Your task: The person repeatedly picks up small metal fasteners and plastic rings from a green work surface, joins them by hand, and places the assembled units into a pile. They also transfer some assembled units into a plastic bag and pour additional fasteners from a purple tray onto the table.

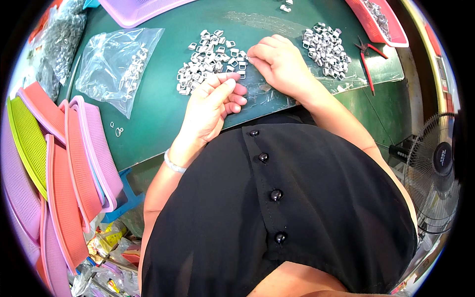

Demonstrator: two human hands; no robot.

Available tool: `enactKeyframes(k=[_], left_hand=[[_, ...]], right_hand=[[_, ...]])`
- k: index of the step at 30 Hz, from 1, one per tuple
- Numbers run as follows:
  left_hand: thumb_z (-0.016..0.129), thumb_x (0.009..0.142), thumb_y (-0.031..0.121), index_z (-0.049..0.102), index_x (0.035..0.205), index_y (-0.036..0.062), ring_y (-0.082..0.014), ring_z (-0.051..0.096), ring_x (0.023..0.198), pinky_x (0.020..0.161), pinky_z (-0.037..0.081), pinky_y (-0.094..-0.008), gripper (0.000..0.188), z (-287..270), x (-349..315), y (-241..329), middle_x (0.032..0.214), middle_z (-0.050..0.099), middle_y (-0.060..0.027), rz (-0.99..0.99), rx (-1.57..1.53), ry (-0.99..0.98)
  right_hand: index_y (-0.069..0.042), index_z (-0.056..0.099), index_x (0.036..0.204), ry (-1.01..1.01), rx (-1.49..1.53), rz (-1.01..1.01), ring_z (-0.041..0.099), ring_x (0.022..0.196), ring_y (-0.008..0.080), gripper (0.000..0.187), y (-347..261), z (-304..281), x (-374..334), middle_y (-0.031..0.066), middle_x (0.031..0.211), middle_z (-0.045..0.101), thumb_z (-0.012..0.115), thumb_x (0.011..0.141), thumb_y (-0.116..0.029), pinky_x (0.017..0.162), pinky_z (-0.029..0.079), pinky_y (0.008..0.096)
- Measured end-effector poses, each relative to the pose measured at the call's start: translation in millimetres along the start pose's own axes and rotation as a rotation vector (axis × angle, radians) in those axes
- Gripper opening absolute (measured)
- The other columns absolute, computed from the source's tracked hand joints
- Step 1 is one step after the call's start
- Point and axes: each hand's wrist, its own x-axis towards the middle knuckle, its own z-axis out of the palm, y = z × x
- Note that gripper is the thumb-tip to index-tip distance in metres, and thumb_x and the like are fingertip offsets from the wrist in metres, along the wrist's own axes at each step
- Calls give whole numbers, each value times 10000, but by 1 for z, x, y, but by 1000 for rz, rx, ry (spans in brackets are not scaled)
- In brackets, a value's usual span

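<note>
A pile of small silver metal buckle-like pieces (208,59) lies on the green table in front of me. At its near right edge is my left hand (215,101), thumb and forefinger pressed together and the other fingers curled. Whatever sits in that pinch is too small to make out. My right hand (279,64) rests just right of the pile, thumb and fingertips closed beside its outermost pieces. I cannot make out what those fingertips hold. To the right of this hand is a second pile of similar silver pieces (326,52).
A clear plastic bag (106,64) with some pieces lies left. Red-handled pliers (368,69) lie near the table's right end, below a pink basket (400,37) of metal parts. Stacked colored baskets (81,163) crowd the left side; a fan (433,173) stands at right.
</note>
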Motion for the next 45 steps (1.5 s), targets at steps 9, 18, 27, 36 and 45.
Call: enactKeyframes(k=[9,18,27,36,45], left_hand=[[587,854,51,601,1034,-20,-106,592,704,606,482,-206,194,8,6,-7,858,630,-60,223,91,75],[617,786,-33,649,948,1,-123,600,714,631,480,-221,168,4,8,-11,829,644,-64,854,810,183],[570,818,-66,624,1010,-18,-94,563,708,640,457,-200,205,0,9,-12,833,607,-51,827,786,113],[562,854,3,611,1055,-16,-125,608,723,673,508,-225,208,-3,6,-12,868,644,-94,328,97,0],[531,878,39,573,1078,-12,-168,626,787,693,516,-261,210,-2,5,-11,932,636,-116,248,29,-2]], right_hand=[[-63,625,818,113,362,-141,564,760,234,141,-24,0,-6,50,815,606,666,691,-19,655,473,309],[-51,637,834,97,389,-163,585,799,239,138,-19,-1,-11,68,889,630,669,704,-17,676,493,309],[-30,631,816,98,271,-247,579,830,243,142,-23,-4,-11,73,903,619,645,677,-10,725,488,319],[-21,620,797,119,123,-363,564,829,223,153,-32,-10,-6,62,877,601,609,649,-58,724,467,327],[-45,618,904,19,-44,-15,529,842,249,200,-7,4,-6,64,882,579,619,709,-92,760,416,349]])
